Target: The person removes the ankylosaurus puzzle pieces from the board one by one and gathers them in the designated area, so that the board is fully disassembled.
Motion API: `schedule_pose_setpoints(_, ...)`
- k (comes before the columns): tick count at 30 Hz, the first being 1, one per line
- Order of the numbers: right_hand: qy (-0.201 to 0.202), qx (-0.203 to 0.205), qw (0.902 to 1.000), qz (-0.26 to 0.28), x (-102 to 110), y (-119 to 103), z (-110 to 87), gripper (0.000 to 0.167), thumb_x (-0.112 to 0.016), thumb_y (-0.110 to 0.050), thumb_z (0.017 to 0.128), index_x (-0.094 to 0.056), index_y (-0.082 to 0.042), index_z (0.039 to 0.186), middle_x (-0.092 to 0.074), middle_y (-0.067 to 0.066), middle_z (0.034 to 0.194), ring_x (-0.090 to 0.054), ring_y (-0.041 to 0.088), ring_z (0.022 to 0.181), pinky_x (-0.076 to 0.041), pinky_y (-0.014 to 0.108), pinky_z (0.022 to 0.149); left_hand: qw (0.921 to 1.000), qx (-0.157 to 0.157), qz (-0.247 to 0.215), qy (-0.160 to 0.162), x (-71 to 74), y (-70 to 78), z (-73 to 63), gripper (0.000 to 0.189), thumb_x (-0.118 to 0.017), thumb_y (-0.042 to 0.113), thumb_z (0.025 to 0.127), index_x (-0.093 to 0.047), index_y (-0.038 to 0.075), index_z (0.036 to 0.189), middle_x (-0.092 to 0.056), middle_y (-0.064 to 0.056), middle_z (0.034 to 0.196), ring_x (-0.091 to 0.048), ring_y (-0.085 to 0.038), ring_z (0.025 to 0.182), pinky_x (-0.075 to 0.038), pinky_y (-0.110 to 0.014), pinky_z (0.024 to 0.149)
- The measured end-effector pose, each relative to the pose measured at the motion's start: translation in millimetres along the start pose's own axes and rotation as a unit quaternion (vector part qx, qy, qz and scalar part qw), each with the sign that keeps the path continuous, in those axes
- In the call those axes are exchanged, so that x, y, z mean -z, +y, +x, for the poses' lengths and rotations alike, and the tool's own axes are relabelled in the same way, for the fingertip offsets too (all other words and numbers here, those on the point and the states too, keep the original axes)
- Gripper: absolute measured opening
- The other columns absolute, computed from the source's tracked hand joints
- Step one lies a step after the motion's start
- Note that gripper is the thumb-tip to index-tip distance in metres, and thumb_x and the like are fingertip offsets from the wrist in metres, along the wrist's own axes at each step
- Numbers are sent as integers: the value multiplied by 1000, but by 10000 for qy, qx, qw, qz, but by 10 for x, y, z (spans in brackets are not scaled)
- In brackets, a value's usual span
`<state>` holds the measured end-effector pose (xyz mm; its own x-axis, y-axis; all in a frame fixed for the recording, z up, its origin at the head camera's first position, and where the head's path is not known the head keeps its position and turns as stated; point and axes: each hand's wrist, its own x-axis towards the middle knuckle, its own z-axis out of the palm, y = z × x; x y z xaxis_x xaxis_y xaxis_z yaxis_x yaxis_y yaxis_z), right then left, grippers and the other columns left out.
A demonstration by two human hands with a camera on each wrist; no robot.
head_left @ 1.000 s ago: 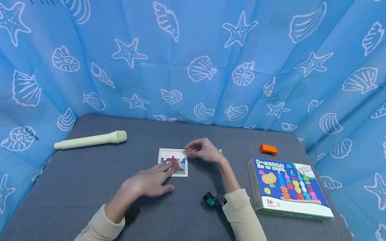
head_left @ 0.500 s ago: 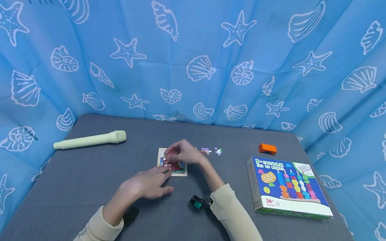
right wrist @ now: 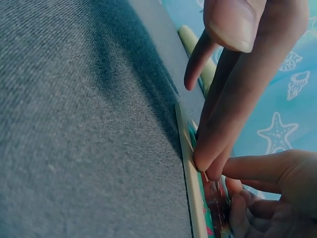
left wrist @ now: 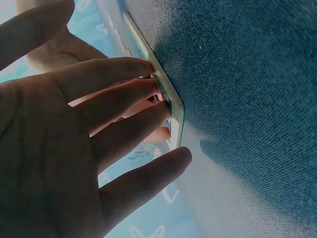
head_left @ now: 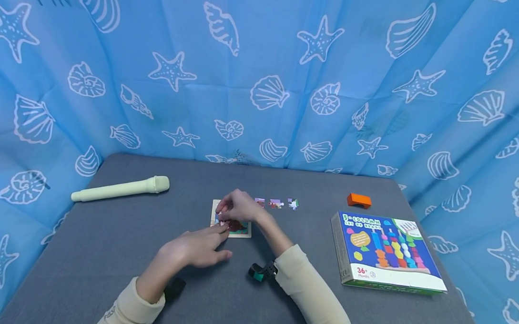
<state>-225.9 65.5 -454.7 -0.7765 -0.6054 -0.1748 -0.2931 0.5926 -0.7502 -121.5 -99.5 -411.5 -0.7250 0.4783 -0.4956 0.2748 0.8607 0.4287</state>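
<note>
A small picture puzzle in a pale wooden frame lies mid-table; its picture has a brown figure. My left hand stretches straight fingers over the near left part of it. In the left wrist view these fingers rest at the frame's edge. From the right, my right hand reaches over the puzzle's upper left, thumb and fingertips pinching a puzzle piece, mostly hidden, low over the board. The right wrist view has my right fingers bunched beside the left fingertips. Loose puzzle pieces lie in a row behind the right wrist.
A pale green toy microphone lies at the back left. On the right are a bead-set box and an orange arch block. A blue curtain with shells hangs behind the grey table.
My right hand has moved left from the puzzle's right edge to its upper left, bringing a piece along and lowering it. Loose pieces came into view behind it. The left hand has barely moved.
</note>
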Motion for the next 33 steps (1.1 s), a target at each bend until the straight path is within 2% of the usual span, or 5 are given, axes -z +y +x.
schedule_pose_setpoints(11, -40, 97, 9999, -32, 13, 5, 10, 10, -83, -5, 93, -81, -3, 103, -79, 8, 93, -62, 2, 75, -49, 14, 68, 10000, -36, 34, -52, -50, -74, 65, 72, -61, 50, 109, -46, 8, 165, -29, -11, 181, -32, -33, 168, -31, -82, 121)
schedule_pose_setpoints(13, -27, 172, 9998, -8, 16, 6, 4, 10, -82, -4, 94, -81, -3, 104, -80, 10, 94, -64, 2, 76, -51, 15, 69, 9999, -28, 50, -83, -9, -13, -8, 70, -61, 47, 110, -45, 6, 165, -28, -12, 181, -31, -33, 168, -30, -83, 120)
schedule_pose_setpoints(22, -115, 471, 9983, 324, 56, 16, -56, 13, -76, 1, 98, -81, -2, 109, -80, 14, 96, -71, 5, 80, -59, 18, 75, 9998, -149, 108, 57, -59, -60, -52, 73, -62, 48, 109, -42, 9, 167, -25, -8, 183, -27, -31, 169, -33, -83, 119)
schedule_pose_setpoints(28, -169, 647, 9929, 980, 96, 84, -82, 14, -73, 1, 100, -79, 2, 112, -78, 18, 99, -74, 15, 81, -57, 22, 71, 9985, -455, 214, 204, -134, -154, -57, 75, -60, 49, 110, -37, 10, 170, -22, -8, 184, -23, -30, 171, -35, -70, 127)
schedule_pose_setpoints(33, -67, 542, 9925, 1091, 186, 152, -170, 17, -75, -3, 100, -78, 1, 116, -78, 17, 107, -74, 14, 89, -58, 22, 77, 9959, -645, 441, 450, -186, -200, -67, 74, -56, 52, 111, -37, 11, 170, -22, -7, 184, -23, -30, 171, -35, -61, 131)
